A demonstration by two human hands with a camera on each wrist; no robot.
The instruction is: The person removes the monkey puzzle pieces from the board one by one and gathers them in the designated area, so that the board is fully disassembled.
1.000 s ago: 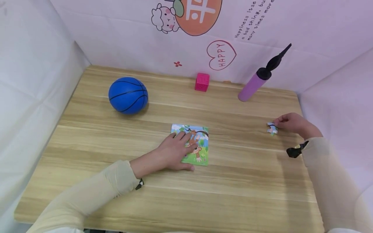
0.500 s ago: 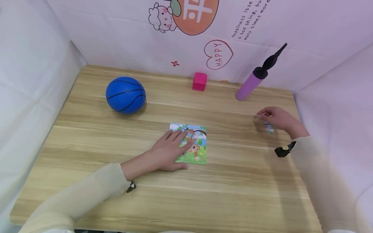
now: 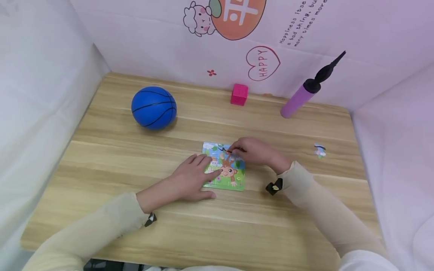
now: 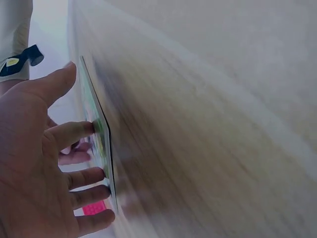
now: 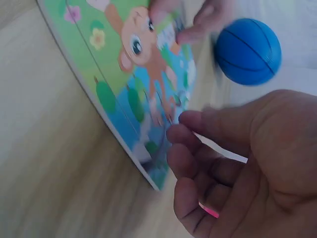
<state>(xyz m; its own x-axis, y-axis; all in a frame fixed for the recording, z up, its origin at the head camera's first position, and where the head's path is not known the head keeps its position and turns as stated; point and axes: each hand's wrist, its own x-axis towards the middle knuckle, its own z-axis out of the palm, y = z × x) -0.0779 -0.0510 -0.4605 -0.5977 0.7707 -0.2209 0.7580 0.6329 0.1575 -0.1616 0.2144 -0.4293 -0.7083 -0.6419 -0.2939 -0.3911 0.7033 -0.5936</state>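
Mid-table, from the head view: monkey puzzle (image 3: 225, 167) flat, pressed by left hand (image 3: 193, 180), fingers straight; right hand (image 3: 252, 150) curled at its far edge (whether pinching a piece, cannot tell). Left wrist: puzzle edge-on under fingertips (image 4: 91, 128). Right wrist: curled fingers (image 5: 198, 148) touching puzzle.

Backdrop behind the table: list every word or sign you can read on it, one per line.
"HAPPY" inside the red heart outline on the backdrop.
"Happiness its… a bad thing, bu… many times more…" in slanted small print, cut off by the frame.
A large white character on the orange circle, cropped, unreadable.
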